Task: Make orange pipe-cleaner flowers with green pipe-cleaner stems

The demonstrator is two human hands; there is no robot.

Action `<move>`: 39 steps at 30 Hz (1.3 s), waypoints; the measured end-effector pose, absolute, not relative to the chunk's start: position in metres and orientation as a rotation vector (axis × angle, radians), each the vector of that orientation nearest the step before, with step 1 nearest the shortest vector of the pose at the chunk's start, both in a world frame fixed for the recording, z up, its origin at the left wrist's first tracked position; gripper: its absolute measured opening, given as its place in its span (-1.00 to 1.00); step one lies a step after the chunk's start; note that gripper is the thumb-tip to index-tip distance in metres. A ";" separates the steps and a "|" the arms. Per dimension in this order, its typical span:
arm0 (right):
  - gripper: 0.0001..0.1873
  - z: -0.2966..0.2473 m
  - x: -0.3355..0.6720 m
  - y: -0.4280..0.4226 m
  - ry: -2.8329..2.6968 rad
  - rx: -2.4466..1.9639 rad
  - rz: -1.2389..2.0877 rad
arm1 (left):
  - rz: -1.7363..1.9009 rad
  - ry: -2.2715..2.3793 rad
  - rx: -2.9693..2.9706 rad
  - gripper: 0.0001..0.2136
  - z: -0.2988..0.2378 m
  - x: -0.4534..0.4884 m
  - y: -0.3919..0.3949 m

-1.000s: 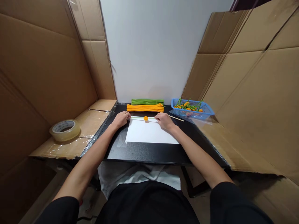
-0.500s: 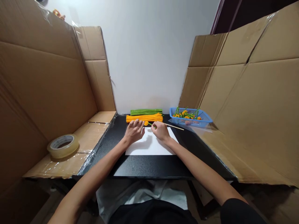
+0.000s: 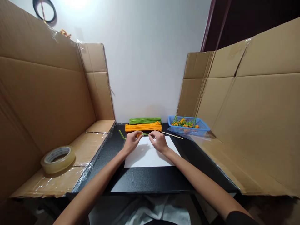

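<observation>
My left hand point(image 3: 131, 142) is closed on a small orange pipe-cleaner flower point(image 3: 139, 135), its fingers partly covering the orange head. A green pipe-cleaner stem point(image 3: 145, 134) runs from it across to my right hand point(image 3: 159, 142), whose thumb and fingers pinch the other end. Beyond the left hand, a bent piece of green pipe cleaner point(image 3: 122, 134) sticks out to the left; whether it joins the flower is hidden. Both hands are above a white sheet of paper point(image 3: 150, 157). Just behind them lies a bundle of orange pipe cleaners point(image 3: 143, 127).
Green pipe cleaners point(image 3: 145, 120) lie bundled by the wall. A thin wooden stick point(image 3: 173, 135) points toward a blue basket point(image 3: 206, 127) of orange and green flowers. Clear tape point(image 3: 58, 160) sits on cardboard at left. Cardboard walls point(image 3: 257, 125) flank the black table point(image 3: 150, 179).
My left hand, open beside the flower before, has closed on its orange head. A green pipe-cleaner piece now shows left of that hand. The camera view has tilted upward.
</observation>
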State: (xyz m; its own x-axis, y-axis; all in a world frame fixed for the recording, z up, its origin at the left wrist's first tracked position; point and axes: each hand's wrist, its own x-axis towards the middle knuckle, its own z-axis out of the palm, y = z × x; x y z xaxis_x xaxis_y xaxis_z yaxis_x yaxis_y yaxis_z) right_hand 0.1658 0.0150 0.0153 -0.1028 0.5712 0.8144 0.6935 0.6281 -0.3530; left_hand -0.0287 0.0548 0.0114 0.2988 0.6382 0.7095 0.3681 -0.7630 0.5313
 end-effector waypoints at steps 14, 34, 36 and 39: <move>-0.75 0.013 0.161 0.020 -1.601 -0.979 0.391 | 1.359 0.902 2.193 -0.76 0.000 -0.023 0.055; -0.77 0.007 0.163 0.023 -1.616 -0.995 0.470 | 1.417 0.877 1.779 -0.65 0.003 -0.010 0.041; -0.76 0.008 0.165 0.023 -1.636 -1.007 0.442 | 1.411 0.871 1.818 -0.67 0.004 -0.011 0.041; -0.69 0.009 0.167 0.024 -1.642 -1.016 0.467 | 1.396 0.838 1.900 -0.69 0.006 -0.011 0.039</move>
State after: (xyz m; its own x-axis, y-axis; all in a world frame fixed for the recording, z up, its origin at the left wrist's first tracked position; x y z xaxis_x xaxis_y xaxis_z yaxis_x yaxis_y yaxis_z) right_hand 0.1671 0.0238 0.0093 -0.0365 0.8085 0.5874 0.3782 0.5553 -0.7407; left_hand -0.0110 0.0388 0.0057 0.2368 0.7909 0.5642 0.1253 -0.6008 0.7896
